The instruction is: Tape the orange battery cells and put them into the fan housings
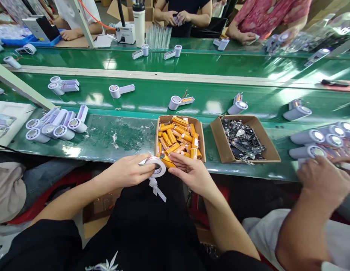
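Observation:
My left hand (pixel 134 170) grips a roll of white tape (pixel 159 168) at the near edge of the bench. A loose, folded strip of tape (pixel 157 189) hangs below the roll. My right hand (pixel 191 172) has its fingertips on an orange cylindrical battery (pixel 168 162) just beside the roll; part of the battery is hidden by the fingers and the tape. Right behind my hands stands a cardboard box (pixel 202 139) heaped with orange batteries (pixel 178 132).
Right of it, another cardboard box (pixel 220 145) contains dark circuit boards (pixel 242 138). White cylindrical housings (pixel 61 131) cluster at left; others (pixel 175 102) sit along the green conveyor (pixel 146 96). A co-worker's hand (pixel 324 178) handles housings at right. People sit across the line.

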Tool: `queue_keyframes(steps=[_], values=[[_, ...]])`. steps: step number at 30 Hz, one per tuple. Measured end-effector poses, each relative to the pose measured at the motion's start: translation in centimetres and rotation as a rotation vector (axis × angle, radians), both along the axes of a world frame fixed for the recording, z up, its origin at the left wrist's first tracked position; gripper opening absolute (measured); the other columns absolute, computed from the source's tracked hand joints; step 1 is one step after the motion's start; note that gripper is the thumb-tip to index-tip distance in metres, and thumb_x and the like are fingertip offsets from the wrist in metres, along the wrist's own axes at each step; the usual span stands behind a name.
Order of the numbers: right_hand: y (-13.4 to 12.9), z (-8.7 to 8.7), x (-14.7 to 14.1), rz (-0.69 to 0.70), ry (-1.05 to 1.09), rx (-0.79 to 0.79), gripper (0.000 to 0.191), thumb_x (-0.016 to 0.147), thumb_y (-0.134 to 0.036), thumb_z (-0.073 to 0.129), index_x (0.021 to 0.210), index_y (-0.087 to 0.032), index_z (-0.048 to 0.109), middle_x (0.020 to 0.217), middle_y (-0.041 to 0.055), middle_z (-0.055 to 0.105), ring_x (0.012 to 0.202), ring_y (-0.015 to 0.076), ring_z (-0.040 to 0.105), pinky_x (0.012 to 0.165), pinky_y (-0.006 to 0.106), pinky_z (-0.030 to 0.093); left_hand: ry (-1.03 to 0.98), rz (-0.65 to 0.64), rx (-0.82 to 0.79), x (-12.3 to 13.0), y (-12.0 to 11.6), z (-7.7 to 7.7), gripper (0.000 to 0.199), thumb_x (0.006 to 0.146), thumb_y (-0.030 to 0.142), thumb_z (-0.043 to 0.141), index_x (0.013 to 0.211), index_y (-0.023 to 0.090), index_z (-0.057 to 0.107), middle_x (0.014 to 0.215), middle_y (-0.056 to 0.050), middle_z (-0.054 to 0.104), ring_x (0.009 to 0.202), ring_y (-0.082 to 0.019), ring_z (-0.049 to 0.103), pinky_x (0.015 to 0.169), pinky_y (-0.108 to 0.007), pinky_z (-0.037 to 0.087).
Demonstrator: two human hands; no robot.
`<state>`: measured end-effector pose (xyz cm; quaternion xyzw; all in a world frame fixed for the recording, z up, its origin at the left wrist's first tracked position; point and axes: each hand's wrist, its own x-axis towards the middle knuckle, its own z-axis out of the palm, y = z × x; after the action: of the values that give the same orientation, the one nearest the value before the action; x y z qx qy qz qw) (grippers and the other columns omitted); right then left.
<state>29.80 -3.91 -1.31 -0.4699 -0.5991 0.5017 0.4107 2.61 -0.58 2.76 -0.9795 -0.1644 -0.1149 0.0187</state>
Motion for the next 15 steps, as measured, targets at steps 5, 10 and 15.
queue_keyframes(steps=[5, 10, 15], values=[[1.2, 1.1, 0.0, 0.122, -0.083, -0.104, 0.022, 0.084, -0.041, 0.085, 0.094, -0.022, 0.081, 0.089, 0.0024, 0.083, 0.089, 0.0254, 0.08, 0.086, 0.034, 0.067, 0.006, 0.044, 0.033, 1.1, -0.3, -0.5, 0.025, 0.103, 0.01, 0.054, 0.116, 0.02, 0.073, 0.109, -0.007, 0.072, 0.137, -0.029, 0.062, 0.114, -0.041, 0.057], [-1.2, -2.3, -5.0, -0.478, 0.488, -0.104, 0.043, 0.083, -0.055, 0.083, 0.109, -0.021, 0.078, 0.105, 0.0114, 0.083, 0.099, 0.0311, 0.081, 0.09, 0.047, 0.068, -0.178, 0.235, 0.098, 3.5, -3.9, -2.6, 0.02, 0.104, 0.018, 0.058, 0.119, 0.015, 0.071, 0.102, -0.012, 0.074, 0.143, -0.036, 0.058, 0.107, -0.044, 0.062], [0.6, -2.4, -0.2, -0.702, 0.666, 0.123, 0.034, 0.079, -0.042, 0.092, 0.105, -0.026, 0.077, 0.098, 0.0032, 0.083, 0.089, 0.0209, 0.081, 0.083, 0.033, 0.067, -0.266, -0.017, -0.141, 3.1, -7.6, -3.3, 0.016, 0.104, 0.021, 0.059, 0.105, 0.022, 0.075, 0.096, -0.006, 0.077, 0.129, -0.024, 0.069, 0.111, -0.037, 0.06]])
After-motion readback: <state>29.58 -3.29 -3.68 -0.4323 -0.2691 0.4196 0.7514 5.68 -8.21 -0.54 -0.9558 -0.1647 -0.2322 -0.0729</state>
